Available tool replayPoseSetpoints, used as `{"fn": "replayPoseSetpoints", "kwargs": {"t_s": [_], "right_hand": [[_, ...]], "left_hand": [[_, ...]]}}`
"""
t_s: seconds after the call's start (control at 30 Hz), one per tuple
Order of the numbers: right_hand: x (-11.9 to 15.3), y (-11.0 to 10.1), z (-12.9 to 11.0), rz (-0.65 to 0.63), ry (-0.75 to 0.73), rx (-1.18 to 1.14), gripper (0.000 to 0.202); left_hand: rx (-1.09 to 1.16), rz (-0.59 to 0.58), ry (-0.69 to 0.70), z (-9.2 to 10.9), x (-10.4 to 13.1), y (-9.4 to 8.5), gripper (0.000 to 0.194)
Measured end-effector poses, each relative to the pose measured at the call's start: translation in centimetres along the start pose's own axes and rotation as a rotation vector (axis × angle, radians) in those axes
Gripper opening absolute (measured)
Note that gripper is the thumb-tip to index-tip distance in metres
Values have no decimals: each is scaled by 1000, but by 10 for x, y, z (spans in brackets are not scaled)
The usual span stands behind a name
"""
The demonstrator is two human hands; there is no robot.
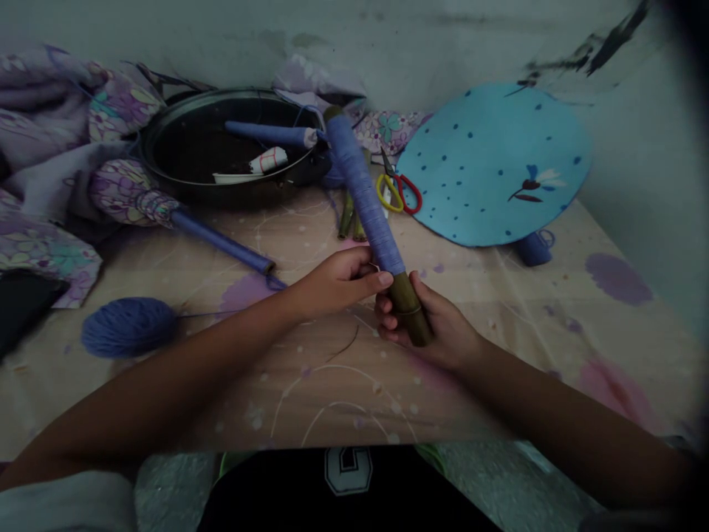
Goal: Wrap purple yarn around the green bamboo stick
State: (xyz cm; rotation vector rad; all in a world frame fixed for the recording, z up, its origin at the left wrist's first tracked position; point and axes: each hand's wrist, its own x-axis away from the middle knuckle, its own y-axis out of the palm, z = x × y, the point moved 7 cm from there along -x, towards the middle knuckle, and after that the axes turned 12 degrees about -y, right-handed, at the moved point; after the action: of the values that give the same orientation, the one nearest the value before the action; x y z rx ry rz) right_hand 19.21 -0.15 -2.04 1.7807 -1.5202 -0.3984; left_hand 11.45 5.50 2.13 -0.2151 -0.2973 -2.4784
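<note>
A bamboo tube (pixel 360 192), wound for most of its length with blue-violet yarn, slants up and away over the middle of the table. My right hand (pixel 437 325) wraps around its bare greenish lower end. Just above that, my left hand (pixel 348 277) is closed at the lower edge of the winding, its thumb pressed on the tube. Whether a strand is pinched between those fingers is hidden. To the left lies a ball of blue yarn (pixel 130 326), its strand running right and passing behind my left forearm.
A dark pan (pixel 160 166) holds a yarn-wound stick (pixel 271 133). Scissors (pixel 397 188) with red and yellow handles lie beside a blue dotted oval mat (pixel 492 162) near the wall. Another wound tube (pixel 221 240) rests by floral cloth (pixel 119 188); short bamboo pieces (pixel 353 218) lie behind my hands.
</note>
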Motion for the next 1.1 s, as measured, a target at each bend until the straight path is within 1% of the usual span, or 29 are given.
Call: {"fn": "replayPoseSetpoints", "kwargs": {"t_s": [0.17,0.27,0.33,0.43,0.53,0.7,0.77,0.83,0.97,1.1], "right_hand": [[1,1,-6,-27,-105,11,36],[1,0,-5,-32,-105,36,36],[0,-1,-5,-31,-111,51,31],[-1,-2,-6,-28,-131,63,26],[-1,-3,-5,-15,-128,52,28],[-1,-2,-3,-44,-97,38,29],[-1,-2,-3,-45,-90,34,27],[-2,-1,-4,-38,-77,25,25],[-1,-1,-3,-9,-64,4,26],[2,2,-7,-48,-169,69,33]], "left_hand": [[-61,114,-23,-3,-2,-6,36],[-153,173,-10,0,-2,-10,41],[-191,176,12,1,-2,-11,44],[-192,150,48,0,-3,-11,46],[-156,118,71,0,-2,-9,46],[9,-77,18,0,0,3,45],[58,-107,-12,-1,0,4,44],[68,-85,-24,0,0,2,41],[19,14,8,2,-2,-4,35],[-37,135,38,2,-1,-10,32]]}}
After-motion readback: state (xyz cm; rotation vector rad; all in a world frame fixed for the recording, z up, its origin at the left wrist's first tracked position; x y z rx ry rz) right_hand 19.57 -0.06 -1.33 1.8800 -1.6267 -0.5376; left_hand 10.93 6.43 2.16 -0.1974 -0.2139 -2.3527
